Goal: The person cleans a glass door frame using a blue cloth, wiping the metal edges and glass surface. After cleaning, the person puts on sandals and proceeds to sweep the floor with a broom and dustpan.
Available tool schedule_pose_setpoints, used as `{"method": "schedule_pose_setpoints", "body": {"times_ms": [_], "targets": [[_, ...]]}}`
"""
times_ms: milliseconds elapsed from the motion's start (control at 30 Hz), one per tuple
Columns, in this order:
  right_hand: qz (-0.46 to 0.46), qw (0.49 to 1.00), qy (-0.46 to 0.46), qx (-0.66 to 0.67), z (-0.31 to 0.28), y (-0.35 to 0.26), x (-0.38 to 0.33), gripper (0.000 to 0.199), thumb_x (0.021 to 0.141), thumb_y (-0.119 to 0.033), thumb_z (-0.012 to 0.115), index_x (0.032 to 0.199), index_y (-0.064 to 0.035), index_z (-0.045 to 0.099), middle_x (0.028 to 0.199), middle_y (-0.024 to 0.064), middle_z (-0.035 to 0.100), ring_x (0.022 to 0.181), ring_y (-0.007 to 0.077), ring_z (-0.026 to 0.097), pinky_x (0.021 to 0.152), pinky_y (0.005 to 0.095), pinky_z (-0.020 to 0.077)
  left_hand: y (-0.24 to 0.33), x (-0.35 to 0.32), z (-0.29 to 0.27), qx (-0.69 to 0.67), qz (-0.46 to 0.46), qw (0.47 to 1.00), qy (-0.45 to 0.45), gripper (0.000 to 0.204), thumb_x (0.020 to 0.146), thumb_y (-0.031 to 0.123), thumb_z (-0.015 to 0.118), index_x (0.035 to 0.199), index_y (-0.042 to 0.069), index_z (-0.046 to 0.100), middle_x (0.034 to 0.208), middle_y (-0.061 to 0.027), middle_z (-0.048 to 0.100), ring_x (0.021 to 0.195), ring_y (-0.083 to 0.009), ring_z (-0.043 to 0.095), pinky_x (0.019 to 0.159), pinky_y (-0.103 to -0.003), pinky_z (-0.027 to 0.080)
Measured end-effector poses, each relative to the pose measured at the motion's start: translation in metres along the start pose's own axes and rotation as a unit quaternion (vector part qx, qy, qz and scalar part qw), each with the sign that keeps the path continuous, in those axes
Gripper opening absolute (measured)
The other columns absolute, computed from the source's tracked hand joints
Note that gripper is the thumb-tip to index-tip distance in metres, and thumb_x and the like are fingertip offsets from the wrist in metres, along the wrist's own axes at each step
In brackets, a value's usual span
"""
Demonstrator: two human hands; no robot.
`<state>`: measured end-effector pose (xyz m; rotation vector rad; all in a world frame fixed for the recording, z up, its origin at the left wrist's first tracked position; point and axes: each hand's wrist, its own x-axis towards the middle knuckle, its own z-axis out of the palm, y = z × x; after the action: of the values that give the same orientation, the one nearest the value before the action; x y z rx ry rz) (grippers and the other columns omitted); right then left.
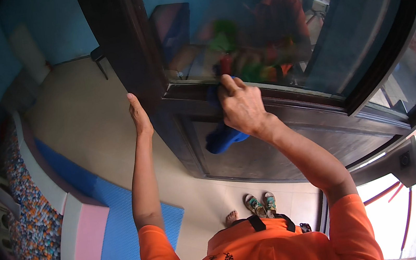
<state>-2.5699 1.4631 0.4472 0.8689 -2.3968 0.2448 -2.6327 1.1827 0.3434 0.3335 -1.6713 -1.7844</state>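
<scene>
Now: Right Hand Grips Cloth (pixel 222 140) at Door (pixel 333 125)

In the head view, the cloth, blue and bunched, lies close to the centre of the dial, at the lower edge of the door's glass pane (pixel 278 26), which fills the 1 o'clock side and carries reflections. The right hand (pixel 242 105), just off centre toward 2 o'clock, is closed around the cloth; a loose end hangs below the fist toward 6 o'clock, over the dark panel. The left hand (pixel 140 118), toward 9 to 10 o'clock, is straight-fingered with nothing in it, alongside the door's edge; firm contact there cannot be told.

The cloth should handle as light, soft and limp, in no danger of breaking, and best bunched in the palm with its tail gathered up. The door looks heavy and stiff, so its edge seems the sensible hold; the pane is likely smooth, slippery and the fragile part.

A blue mat (pixel 117 221) lies toward 8 o'clock, a ball pit (pixel 31 206) beyond it toward 9, and shoes (pixel 261 204) at 5.
</scene>
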Motion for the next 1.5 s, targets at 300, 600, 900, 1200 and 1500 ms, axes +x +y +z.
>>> {"method": "schedule_pose_setpoints", "body": {"times_ms": [300, 600, 900, 1200, 1500], "targets": [[-0.007, 0.999, -0.024, 0.048, 0.041, -0.065, 0.075, 0.012, 0.063, -0.005, 0.061, 0.072, 0.0022, 0.063, 0.099, 0.0151, 0.05, 0.093, 0.0305, 0.054, 0.07, 0.0389, 0.0509, -0.001, 0.006, -0.003, -0.067, -0.038, 0.993, -0.094, 0.096, 0.083, 0.073, 0.032, 0.136, -0.008, 0.029, 0.143, -0.0192, 0.03, 0.132, -0.0273, 0.029, 0.109, -0.037, 0.021], [-0.051, 0.985, 0.151, 0.062, 0.035, -0.032, 0.057, 0.029, 0.063, -0.004, 0.061, 0.091, 0.0021, 0.062, 0.089, 0.0102, 0.049, 0.085, 0.0264, 0.052, 0.062, 0.0349, 0.0499, -0.002, 0.001, -0.006, -0.084, 0.003, 0.996, -0.017, 0.079, 0.09, 0.061, 0.035, 0.131, -0.006, 0.039, 0.132, -0.0149, 0.044, 0.12, -0.0238, 0.043, 0.102, -0.034, 0.033], [-0.081, 0.994, 0.017, 0.066, 0.045, -0.053, 0.079, 0.014, 0.058, -0.004, 0.061, 0.071, -0.002, 0.065, 0.088, 0.0076, 0.052, 0.088, 0.0253, 0.053, 0.063, 0.0347, 0.0494, 0.001, -0.001, -0.001, -0.095, -0.039, 0.994, -0.046, 0.096, 0.083, 0.071, 0.035, 0.135, -0.01, 0.03, 0.142, -0.02, 0.032, 0.131, -0.0271, 0.03, 0.107, -0.036, 0.024], [-0.076, 0.972, 0.199, 0.097, 0.044, -0.027, 0.052, 0.036, 0.058, 0.0, 0.061, 0.094, -0.0001, 0.061, 0.092, 0.0115, 0.05, 0.084, 0.0272, 0.054, 0.059, 0.0345, 0.0496, 0.003, -0.006, -0.004, -0.023, 0.005, 1.0, -0.002, 0.087, 0.089, 0.065, 0.033, 0.132, -0.01, 0.036, 0.136, -0.0189, 0.04, 0.126, -0.0262, 0.037, 0.106, -0.034, 0.027], [-0.091, 0.991, 0.053, 0.082, 0.047, -0.055, 0.082, 0.013, 0.058, -0.006, 0.064, 0.071, -0.0038, 0.066, 0.088, 0.0096, 0.056, 0.088, 0.0259, 0.055, 0.064, 0.0357, 0.0486, 0.002, -0.003, -0.008, -0.059, -0.018, 0.997, -0.042, 0.091, 0.086, 0.068, 0.034, 0.133, -0.01, 0.034, 0.137, -0.0179, 0.038, 0.127, -0.0234, 0.034, 0.106, -0.032, 0.024]]}}
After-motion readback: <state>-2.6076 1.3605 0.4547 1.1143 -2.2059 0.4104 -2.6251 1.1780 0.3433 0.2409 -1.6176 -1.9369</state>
